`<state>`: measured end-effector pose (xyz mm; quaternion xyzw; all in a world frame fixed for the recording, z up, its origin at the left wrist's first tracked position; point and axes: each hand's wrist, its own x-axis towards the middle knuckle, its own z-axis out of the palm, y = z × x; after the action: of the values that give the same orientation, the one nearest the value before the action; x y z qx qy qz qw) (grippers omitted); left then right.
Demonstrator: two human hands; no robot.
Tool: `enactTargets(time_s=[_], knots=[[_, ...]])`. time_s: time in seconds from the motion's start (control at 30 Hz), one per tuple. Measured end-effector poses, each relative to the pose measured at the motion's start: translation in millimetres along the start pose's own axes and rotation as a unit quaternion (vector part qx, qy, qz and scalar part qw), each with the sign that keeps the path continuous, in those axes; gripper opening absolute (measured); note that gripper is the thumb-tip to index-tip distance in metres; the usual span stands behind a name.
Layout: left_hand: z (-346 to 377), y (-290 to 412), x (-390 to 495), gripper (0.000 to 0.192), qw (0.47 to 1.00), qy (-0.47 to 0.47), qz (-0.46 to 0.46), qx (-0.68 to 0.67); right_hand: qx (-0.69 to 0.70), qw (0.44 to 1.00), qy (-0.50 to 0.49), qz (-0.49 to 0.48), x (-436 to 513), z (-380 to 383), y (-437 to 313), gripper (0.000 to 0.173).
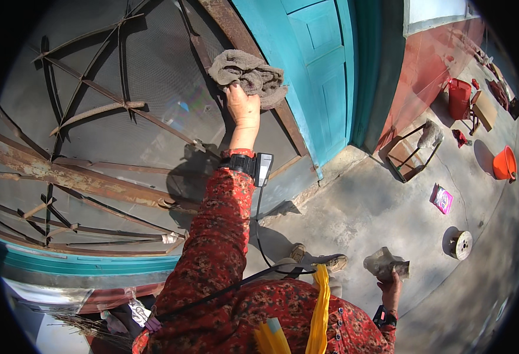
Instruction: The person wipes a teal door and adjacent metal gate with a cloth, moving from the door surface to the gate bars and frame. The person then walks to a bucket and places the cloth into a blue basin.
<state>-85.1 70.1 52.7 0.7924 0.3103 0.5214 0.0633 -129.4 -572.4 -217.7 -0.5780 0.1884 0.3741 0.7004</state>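
Note:
My left hand (243,108) is raised and grips a bunched grey-brown cloth (270,82) against the edge of a screened door or window, where a rusty brown frame bar (237,26) runs beside a turquoise panel. Thin crossed strips (102,90) lie over the grey mesh (153,57) to the left. Low at the right, my right hand (390,290) holds a crumpled, greyish translucent object (384,262), perhaps a plastic bag or another cloth; its material is unclear.
Concrete ground carries a wooden frame stool (412,155), a pink packet (443,200), a cable spool (462,245), an orange bucket (504,163) and a red bin (458,98). A turquoise door (326,88) stands ahead. Dry twigs (87,325) stick out at lower left.

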Motion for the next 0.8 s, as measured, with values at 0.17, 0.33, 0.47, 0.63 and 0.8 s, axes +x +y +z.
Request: enactTargets(time_s=[0.17,0.33,0.47,0.63,0.8], knots=[[40,-67,-115,0.045,0.992,-0.115,-0.012,0.057,0.046,0.997,0.06,0.011,-41,-12,47,0.041],[28,-119,-222,0.041,0.88,-0.384,-0.279,0.008,0.061,0.993,0.089,0.052,-86,-4,79,0.047],[-30,-109,-214,0.038,0.801,-0.518,-0.294,-0.057,0.064,0.994,0.082,0.037,-91,31,79,0.049],[-118,-55,-74,0.048,0.971,-0.13,0.043,-0.194,-0.014,0.999,0.029,-0.003,-83,90,57,0.052],[-127,-30,28,0.047,0.974,0.061,0.217,-0.038,-0.046,0.998,-0.001,-0.029,-84,126,54,0.047]])
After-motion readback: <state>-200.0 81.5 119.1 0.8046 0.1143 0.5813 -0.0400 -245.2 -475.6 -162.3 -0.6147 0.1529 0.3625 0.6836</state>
